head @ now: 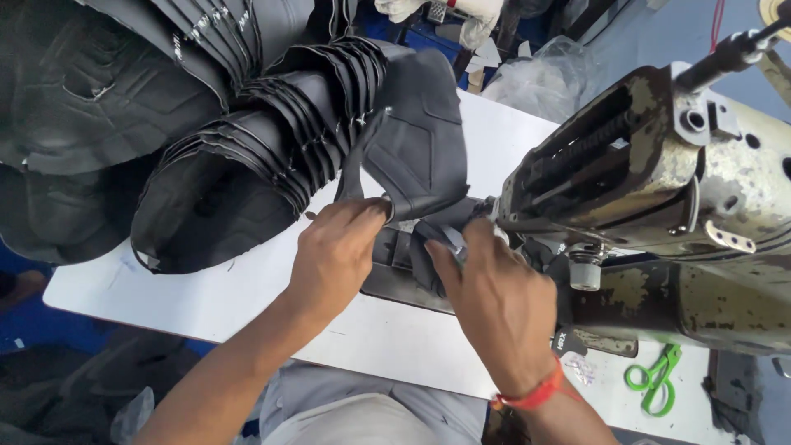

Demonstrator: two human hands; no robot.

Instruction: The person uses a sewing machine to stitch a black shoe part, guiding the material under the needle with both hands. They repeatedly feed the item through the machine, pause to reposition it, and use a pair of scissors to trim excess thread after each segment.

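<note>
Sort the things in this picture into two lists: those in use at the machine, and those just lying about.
In use: left hand, right hand, dark cut piece, sewing machine.

Lying about: stacked dark pieces, green scissors, clear plastic bag, white table.

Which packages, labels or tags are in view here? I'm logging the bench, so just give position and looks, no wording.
Small black tag with pale marks: hangs under the sewing machine, just past the right hand.
Clear plastic bag: crumpled, at the table's far edge.
No screens or signs visible.
</note>
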